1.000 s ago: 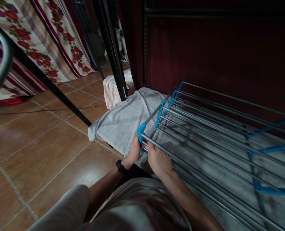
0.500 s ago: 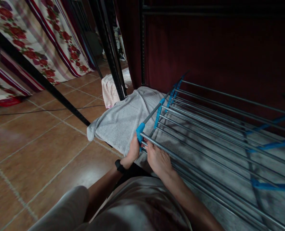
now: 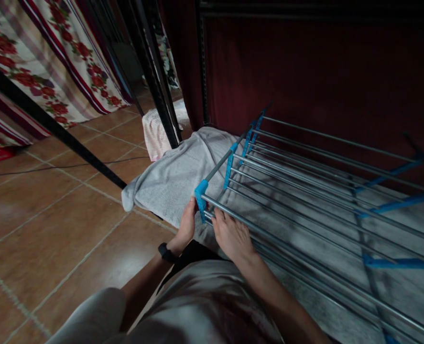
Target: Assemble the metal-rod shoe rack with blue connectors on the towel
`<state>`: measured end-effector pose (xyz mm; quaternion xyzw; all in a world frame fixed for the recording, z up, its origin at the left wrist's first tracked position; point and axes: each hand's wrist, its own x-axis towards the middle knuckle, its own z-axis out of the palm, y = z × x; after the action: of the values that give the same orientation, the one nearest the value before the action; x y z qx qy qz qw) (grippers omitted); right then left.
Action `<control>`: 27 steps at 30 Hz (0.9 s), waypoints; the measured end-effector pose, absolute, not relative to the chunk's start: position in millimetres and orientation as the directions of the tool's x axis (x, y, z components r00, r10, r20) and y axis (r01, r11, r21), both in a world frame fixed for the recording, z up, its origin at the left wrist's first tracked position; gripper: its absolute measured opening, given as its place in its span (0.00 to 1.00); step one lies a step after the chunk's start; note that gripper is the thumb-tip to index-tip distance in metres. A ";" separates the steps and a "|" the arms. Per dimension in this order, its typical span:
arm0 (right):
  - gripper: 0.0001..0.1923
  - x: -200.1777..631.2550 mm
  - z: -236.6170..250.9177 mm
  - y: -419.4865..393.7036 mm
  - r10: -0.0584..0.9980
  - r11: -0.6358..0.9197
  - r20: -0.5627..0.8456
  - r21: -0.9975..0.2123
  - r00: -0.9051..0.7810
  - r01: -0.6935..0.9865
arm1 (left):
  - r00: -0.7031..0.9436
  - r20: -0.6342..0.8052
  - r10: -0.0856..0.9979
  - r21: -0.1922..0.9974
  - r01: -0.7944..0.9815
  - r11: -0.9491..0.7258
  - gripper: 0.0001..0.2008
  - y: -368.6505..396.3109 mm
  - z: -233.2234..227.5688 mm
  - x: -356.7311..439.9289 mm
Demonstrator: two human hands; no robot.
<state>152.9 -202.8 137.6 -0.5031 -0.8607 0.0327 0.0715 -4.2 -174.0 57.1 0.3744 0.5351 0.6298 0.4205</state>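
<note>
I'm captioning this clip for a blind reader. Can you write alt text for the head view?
Both hands grip the near corner of a metal drying rack with blue joints: left hand at the blue corner piece, right hand on the rods. A grey towel lies under it on brown floor tiles.

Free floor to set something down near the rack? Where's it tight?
Bare tile floor is open left of the grey towel, bounded by the black pole and a thin cable. Crowded at the rack corner: left hand and right hand are at the rods, with narrow gaps between them.
</note>
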 end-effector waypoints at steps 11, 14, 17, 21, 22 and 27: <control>0.19 173.2 115.0 -213.1 0.891 0.453 0.038 -0.162 -0.453 0.877 | -0.336 -0.002 0.942 1.000 -0.005 0.000 0.21 -185.2 42.5 -10.1; 0.18 192.4 109.0 -226.9 0.883 0.469 0.108 -0.179 -0.457 0.865 | -0.350 -0.008 0.937 1.000 0.016 0.015 0.21 -188.6 40.0 -11.4; 0.20 218.2 103.0 -249.1 0.847 0.531 0.169 -0.244 -0.503 0.812 | -0.406 -0.016 0.914 0.997 0.057 0.043 0.20 -200.0 34.7 -15.8; 0.16 249.2 82.2 -286.4 0.860 0.483 0.143 -0.537 -0.489 0.692 | -0.358 0.053 0.932 0.964 0.261 0.046 0.19 -226.0 26.4 -21.2; 0.15 255.1 73.1 -295.1 0.885 0.418 0.117 -0.627 -0.450 0.658 | -0.239 0.039 0.970 0.943 0.331 0.044 0.18 -232.0 24.4 -20.9; 0.13 281.1 18.3 -323.9 0.994 -0.092 -0.056 -0.879 0.090 0.467 | 0.560 -0.146 0.816 0.835 0.512 -0.202 0.15 -233.3 11.0 -5.3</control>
<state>281.1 -323.9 18.3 -0.6431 -0.5682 0.3638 0.3623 -5.3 -233.3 11.0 0.7570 0.4384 0.1669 0.4548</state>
